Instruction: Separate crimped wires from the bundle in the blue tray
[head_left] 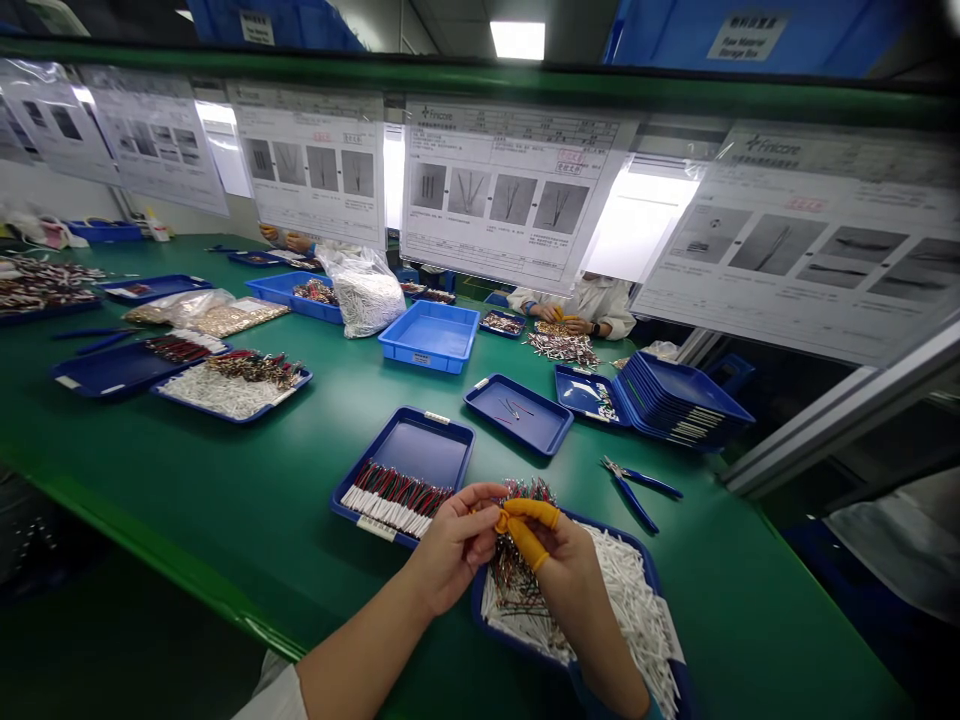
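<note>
My left hand (pixel 455 545) and my right hand (pixel 559 560) meet over a blue tray (pixel 651 572) near the table's front edge. That tray holds a pile of white tubes and red-green wire pieces (pixel 517 585). Yellow finger cots cover my right thumb and forefinger. Both hands pinch one small wire piece (pixel 501 520) between their fingertips. Just left of my left hand a second blue tray (pixel 427 450) holds a neat row of finished wires (pixel 394 497) with white ends.
Blue-handled pliers (pixel 637 487) lie on the green table (pixel 247 500) right of the hands. Behind are a small tray (pixel 519 412), a stack of trays (pixel 686 400), an empty bin (pixel 431 335) and trays of parts at left. Another person's hands (pixel 566 322) work across the table.
</note>
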